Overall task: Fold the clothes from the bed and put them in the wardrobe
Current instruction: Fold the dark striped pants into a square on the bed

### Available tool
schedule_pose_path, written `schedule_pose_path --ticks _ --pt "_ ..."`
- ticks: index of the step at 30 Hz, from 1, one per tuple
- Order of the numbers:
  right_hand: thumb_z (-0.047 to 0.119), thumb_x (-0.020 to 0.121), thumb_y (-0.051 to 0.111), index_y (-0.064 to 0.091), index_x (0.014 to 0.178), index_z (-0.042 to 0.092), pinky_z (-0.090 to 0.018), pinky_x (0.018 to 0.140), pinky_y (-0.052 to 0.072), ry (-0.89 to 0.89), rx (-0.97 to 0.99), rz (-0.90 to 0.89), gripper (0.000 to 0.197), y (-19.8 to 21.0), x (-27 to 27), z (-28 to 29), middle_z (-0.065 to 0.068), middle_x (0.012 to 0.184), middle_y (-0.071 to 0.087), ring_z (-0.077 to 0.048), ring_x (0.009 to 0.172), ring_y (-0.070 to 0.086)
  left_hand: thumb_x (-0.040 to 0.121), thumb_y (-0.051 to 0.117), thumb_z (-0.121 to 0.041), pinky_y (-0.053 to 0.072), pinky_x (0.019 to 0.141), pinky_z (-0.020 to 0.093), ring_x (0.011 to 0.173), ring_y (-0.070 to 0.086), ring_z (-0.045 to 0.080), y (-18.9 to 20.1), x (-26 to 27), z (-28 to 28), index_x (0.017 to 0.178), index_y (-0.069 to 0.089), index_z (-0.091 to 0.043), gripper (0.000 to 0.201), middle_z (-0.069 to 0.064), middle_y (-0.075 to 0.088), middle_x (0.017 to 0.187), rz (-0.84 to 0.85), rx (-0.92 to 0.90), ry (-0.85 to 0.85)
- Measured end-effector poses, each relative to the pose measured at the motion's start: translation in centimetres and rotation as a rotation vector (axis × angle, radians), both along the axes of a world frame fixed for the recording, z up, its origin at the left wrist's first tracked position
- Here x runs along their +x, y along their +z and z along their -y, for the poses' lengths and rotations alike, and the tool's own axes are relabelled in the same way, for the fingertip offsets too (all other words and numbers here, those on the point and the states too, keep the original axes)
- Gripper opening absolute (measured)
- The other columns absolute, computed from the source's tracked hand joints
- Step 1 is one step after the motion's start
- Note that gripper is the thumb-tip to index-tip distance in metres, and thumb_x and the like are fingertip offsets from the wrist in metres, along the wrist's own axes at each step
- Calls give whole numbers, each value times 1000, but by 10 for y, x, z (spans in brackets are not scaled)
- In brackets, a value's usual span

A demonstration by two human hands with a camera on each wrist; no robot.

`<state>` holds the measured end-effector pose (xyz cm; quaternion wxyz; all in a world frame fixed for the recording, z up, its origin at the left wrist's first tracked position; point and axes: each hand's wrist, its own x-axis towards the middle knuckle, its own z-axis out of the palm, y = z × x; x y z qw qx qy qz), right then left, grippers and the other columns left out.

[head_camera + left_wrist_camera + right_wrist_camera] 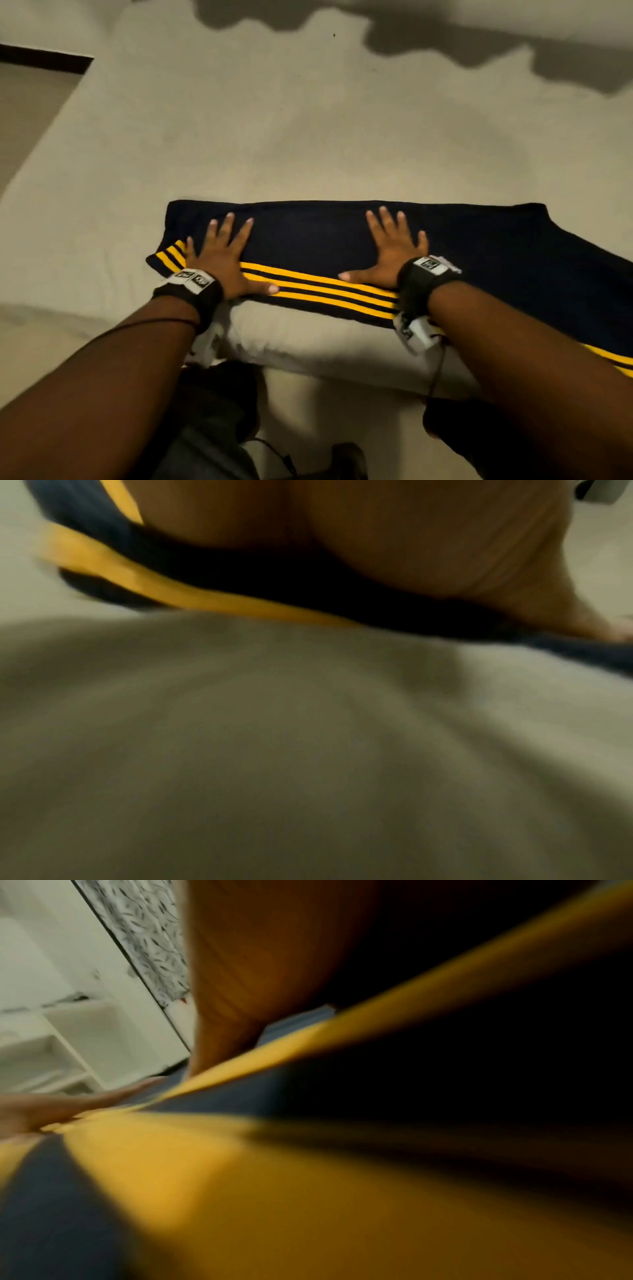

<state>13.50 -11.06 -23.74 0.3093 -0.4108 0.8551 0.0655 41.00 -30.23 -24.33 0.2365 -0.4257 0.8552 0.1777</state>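
garment: dark navy soft fabric trousers with three yellow stripes along the side [308, 236]. they lie flat and long near the front edge of the bed [308, 120], which has a pale cream sheet. one end is toward the left side of the bed, the other runs out of the picture at the right.
my left hand: my left hand [222, 257] is flat with the fingers spread and straight, pressing on the left end of the trousers, the thumb on the yellow stripes. it holds nothing.
my right hand: my right hand [394, 250] is also flat and spread, palm down on the middle of the trousers, the thumb near the stripes. it holds nothing.
wrist views: both are blurred; they show only palm, navy cloth and yellow stripe very close.
step, i think: i am smoothing the cloth before the next fold. nothing is folded short yet, and the wardrobe part is not begun.
how it will handle: i judge it light, limp and a little slippery, so it will sag and lose its shape if lifted by one point.
where to hold: i would pinch the left end at both of its corners and bring it over toward the right end, keeping the striped edge in line.
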Motion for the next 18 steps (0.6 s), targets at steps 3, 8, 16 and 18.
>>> schedule_pose_path --ticks 3,8,16,18 --pt "105 33 55 -23 152 48 -69 118 0 -153 92 -40 154 10 -65 -50 13 163 -32 -23 152 -25 25 51 -107 -2 120 66 153 -25 28 6 49 8 144 -36 -51 158 -9 -39 160 91 12 121" --pt "108 26 51 -25 151 48 -70 118 3 -214 69 -63 158 22 -88 -85 9 163 -32 -27 152 -26 28 42 -111 -1 115 73 152 -23 34 25 49 4 148 -30 -51 153 -4 -31 164 18 -15 194" --pt "98 66 39 -16 155 46 -63 121 -5 47 -189 -14 117 -5 76 -85 9 166 -24 -24 153 -24 75 10 -95 6 121 64 156 -9 30 -4 -46 -101 157 -3 -52 93 -6 -13 170 -121 -97 -349" --pt "94 74 38 -8 158 43 -59 123 -1 49 -207 -66 108 -12 70 -115 8 168 -16 -22 155 -18 70 27 -99 0 121 63 155 -14 30 -14 -45 -99 155 -12 -52 104 -7 -22 167 -41 -101 -288"
